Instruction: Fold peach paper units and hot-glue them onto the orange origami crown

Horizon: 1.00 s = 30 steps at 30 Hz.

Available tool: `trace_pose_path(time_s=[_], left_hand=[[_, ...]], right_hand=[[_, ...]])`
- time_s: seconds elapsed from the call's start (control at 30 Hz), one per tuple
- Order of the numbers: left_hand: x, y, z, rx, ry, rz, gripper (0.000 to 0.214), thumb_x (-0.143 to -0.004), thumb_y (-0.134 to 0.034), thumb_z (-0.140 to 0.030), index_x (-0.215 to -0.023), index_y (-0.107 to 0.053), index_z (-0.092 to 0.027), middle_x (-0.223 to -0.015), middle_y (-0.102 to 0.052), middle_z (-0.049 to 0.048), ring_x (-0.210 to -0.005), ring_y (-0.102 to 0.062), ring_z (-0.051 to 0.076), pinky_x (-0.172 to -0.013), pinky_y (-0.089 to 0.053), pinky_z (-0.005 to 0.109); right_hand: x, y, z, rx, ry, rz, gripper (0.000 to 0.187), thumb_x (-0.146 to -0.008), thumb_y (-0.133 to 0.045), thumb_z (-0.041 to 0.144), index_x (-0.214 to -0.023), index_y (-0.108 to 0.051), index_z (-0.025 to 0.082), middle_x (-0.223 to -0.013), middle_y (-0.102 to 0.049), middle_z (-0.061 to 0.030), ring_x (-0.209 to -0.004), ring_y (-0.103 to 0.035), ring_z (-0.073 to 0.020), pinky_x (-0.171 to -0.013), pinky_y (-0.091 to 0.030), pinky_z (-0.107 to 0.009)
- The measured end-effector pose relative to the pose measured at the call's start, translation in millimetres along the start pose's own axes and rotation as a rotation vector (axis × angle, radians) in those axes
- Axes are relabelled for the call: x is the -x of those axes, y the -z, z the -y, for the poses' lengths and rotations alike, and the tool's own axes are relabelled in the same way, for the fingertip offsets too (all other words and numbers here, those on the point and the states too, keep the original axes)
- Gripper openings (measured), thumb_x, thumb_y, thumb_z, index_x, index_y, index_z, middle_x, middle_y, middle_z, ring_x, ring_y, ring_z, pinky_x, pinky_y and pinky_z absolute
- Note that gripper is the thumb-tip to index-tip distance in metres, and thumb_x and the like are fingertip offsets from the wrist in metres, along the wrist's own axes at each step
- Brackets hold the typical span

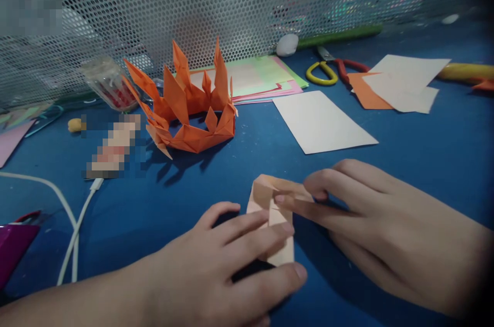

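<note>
A small piece of pale peach paper point(280, 247), folded into several layers, lies on the blue table in front of me. My left hand point(239, 260) rests over its left side, with the fingers spread and laid across the paper and the thumb stretched past its near edge. From the right, my right hand point(363, 208) reaches onto the upper fold. One fingertip presses on the crease while another finger bends against the flap at the right. The right thumb is mostly hidden beneath the hand.
Beyond my hands stand an orange folded-paper crown point(198, 139) and a tilted clear jar point(111, 85). White paper point(324, 123), coloured sheets point(266, 72) and scissors point(322, 73) lie farther back. A white cable point(73, 234) crosses the left side; a perforated metal screen point(231, 2) borders the table.
</note>
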<state>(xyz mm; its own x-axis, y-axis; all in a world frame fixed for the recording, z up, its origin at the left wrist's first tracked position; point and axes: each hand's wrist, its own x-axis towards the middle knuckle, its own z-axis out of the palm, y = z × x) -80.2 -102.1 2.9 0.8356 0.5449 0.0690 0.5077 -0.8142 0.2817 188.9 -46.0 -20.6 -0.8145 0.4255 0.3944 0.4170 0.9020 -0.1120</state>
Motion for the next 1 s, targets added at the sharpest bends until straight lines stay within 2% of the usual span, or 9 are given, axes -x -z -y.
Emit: trace_pose_path(time_s=[0.1,0.23,0.37,0.47,0.6,0.7,0.77,0.87,1.0], left_hand=[[2,-2.2,0,0.047,-0.061,0.006,0.041,-0.107,-0.038,-0.021,-0.143,-0.054,-0.029,-0.145,-0.064,0.0057,-0.142,-0.050,0.017,-0.125,-0.026,0.040],[0,-3.8,0,0.078,-0.051,0.030,0.037,-0.103,-0.048,-0.023,-0.138,-0.061,-0.027,-0.136,-0.071,0.0022,-0.134,-0.059,0.015,-0.124,-0.031,0.034],[-3,-2.6,2,0.066,-0.070,0.026,0.039,-0.105,-0.044,-0.032,-0.139,-0.060,-0.022,-0.147,-0.062,0.0011,-0.143,-0.048,0.016,-0.123,-0.029,0.032],[-3,-2.1,2,0.025,0.012,0.008,0.048,-0.106,-0.038,-0.044,-0.144,-0.055,-0.020,-0.158,-0.049,0.0038,-0.146,-0.043,0.020,-0.121,-0.029,0.036],[-1,-2.9,1,-0.012,0.093,0.006,0.053,-0.104,-0.039,-0.052,-0.147,-0.050,-0.023,-0.162,-0.044,0.0005,-0.140,-0.047,0.023,-0.117,-0.029,0.038],[0,-3.7,0,-0.035,0.112,0.009,0.053,-0.103,-0.042,-0.053,-0.148,-0.049,-0.026,-0.162,-0.043,-0.0020,-0.134,-0.051,0.024,-0.116,-0.027,0.038],[1,-4.2,0,-0.036,0.116,0.002,0.054,-0.101,-0.044,-0.054,-0.148,-0.048,-0.028,-0.160,-0.046,-0.0032,-0.132,-0.052,0.024,-0.116,-0.024,0.038],[1,-5.4,1,-0.048,0.097,-0.045,0.051,-0.101,-0.045,-0.051,-0.146,-0.049,-0.027,-0.157,-0.051,-0.0030,-0.134,-0.050,0.022,-0.118,-0.019,0.035],[1,-8.6,3,-0.069,0.092,-0.163,0.049,-0.103,-0.045,-0.050,-0.143,-0.051,-0.022,-0.163,-0.043,0.0027,-0.142,-0.041,0.021,-0.117,-0.017,0.031]], right_hand=[[0,0,0,-0.046,-0.008,0.014,0.032,-0.095,-0.039,0.009,-0.080,-0.066,0.020,-0.094,-0.059,-0.0096,-0.079,-0.049,-0.0227,-0.071,-0.042,-0.038],[-3,0,-4,0.086,0.039,-0.057,0.032,-0.097,-0.041,0.006,-0.080,-0.065,0.018,-0.083,-0.056,-0.0063,-0.072,-0.047,-0.0202,-0.068,-0.040,-0.035],[-5,2,-6,0.112,0.086,-0.061,0.040,-0.102,-0.036,0.009,-0.077,-0.066,0.018,-0.074,-0.053,-0.0037,-0.064,-0.043,-0.0180,-0.062,-0.036,-0.033],[-6,2,-5,0.108,0.125,-0.045,0.043,-0.101,-0.035,0.009,-0.075,-0.068,0.018,-0.073,-0.056,-0.0045,-0.063,-0.044,-0.0180,-0.061,-0.037,-0.033],[-5,-1,-1,0.117,0.093,-0.063,0.041,-0.101,-0.037,0.009,-0.084,-0.074,0.016,-0.072,-0.061,-0.0051,-0.065,-0.047,-0.0197,-0.063,-0.039,-0.035],[-6,-2,4,0.082,0.068,-0.072,0.044,-0.101,-0.037,0.008,-0.080,-0.073,0.019,-0.070,-0.064,-0.0039,-0.064,-0.049,-0.0201,-0.061,-0.041,-0.035],[-8,0,6,0.084,0.071,-0.076,0.047,-0.100,-0.034,0.007,-0.078,-0.073,0.020,-0.073,-0.068,-0.0043,-0.063,-0.051,-0.0198,-0.060,-0.043,-0.035],[-13,2,8,0.106,0.101,-0.097,0.049,-0.095,-0.031,-0.001,-0.083,-0.074,0.019,-0.089,-0.077,-0.0049,-0.061,-0.054,-0.0178,-0.057,-0.044,-0.034],[-9,1,7,0.141,0.171,-0.086,0.047,-0.090,-0.035,-0.003,-0.082,-0.075,0.019,-0.096,-0.079,-0.0044,-0.067,-0.062,-0.0161,-0.063,-0.048,-0.032]])
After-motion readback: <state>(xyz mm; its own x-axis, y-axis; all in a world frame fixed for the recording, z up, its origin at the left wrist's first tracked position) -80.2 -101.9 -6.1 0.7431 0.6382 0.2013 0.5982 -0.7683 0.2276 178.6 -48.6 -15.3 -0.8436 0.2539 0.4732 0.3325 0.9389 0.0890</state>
